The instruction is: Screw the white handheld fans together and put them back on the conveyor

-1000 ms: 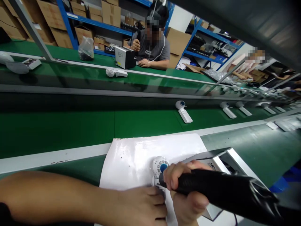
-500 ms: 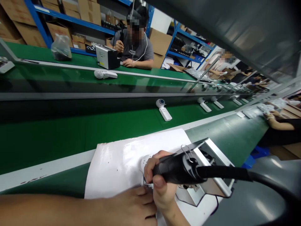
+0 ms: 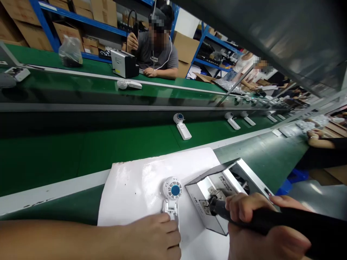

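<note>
My left hand (image 3: 158, 236) is closed around the handle of a white handheld fan (image 3: 172, 188). The fan lies on a white sheet (image 3: 130, 191), its round vented head with a blue centre facing up. My right hand (image 3: 248, 206) grips a black electric screwdriver (image 3: 222, 210), held almost level. The screwdriver's tip is at the front outlet of a silver screw feeder (image 3: 227, 183), just right of the fan. Whether a screw sits on the tip is too small to tell.
Beyond the sheet runs a green conveyor belt (image 3: 89, 151) carrying several white fans, the nearest fan (image 3: 182, 126) straight ahead. Across it a co-worker (image 3: 162, 54) sits by another feeder box (image 3: 123, 64). A metal shelf (image 3: 271, 32) overhangs at upper right.
My right hand has swung the screwdriver from over the fan rightward to the screw feeder, uncovering the fan's head. My left hand stays on the handle. Fans on the belt have shifted slightly left.
</note>
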Available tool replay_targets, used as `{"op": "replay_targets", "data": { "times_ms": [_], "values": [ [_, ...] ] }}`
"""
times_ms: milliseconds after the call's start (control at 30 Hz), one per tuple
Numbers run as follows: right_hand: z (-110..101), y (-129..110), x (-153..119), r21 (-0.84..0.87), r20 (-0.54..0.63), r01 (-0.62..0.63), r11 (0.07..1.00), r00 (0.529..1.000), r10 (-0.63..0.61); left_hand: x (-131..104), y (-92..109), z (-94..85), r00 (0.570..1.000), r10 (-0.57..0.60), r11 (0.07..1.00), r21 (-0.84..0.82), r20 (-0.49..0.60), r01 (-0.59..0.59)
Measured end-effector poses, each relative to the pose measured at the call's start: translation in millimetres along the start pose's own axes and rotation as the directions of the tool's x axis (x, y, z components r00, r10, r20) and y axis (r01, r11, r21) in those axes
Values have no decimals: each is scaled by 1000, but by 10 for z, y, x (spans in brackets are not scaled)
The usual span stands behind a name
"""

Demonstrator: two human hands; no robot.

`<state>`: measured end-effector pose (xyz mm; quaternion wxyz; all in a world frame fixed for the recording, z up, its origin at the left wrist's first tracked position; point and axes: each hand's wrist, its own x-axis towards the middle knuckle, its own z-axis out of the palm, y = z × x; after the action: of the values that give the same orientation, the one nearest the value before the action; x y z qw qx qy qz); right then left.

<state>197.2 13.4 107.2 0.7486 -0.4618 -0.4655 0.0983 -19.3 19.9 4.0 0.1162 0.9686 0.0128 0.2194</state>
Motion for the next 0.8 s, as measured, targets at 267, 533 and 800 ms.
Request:
{"op": "replay_targets", "data": {
  "times_ms": [267,533,800],
  "values": [
    [247,-51,-297,299,274,-246,922,948,164,6,-7,47,1000,14,1000,2,-9,-14],
    [455,200,-371,316,292,-318,894,929,227,-7,-10,142,998,-6,1000,24,-64,8],
    [490,286,-465,304,358,-393,868,892,278,29,38,91,999,-13,1000,25,-50,14]
  ]
}}
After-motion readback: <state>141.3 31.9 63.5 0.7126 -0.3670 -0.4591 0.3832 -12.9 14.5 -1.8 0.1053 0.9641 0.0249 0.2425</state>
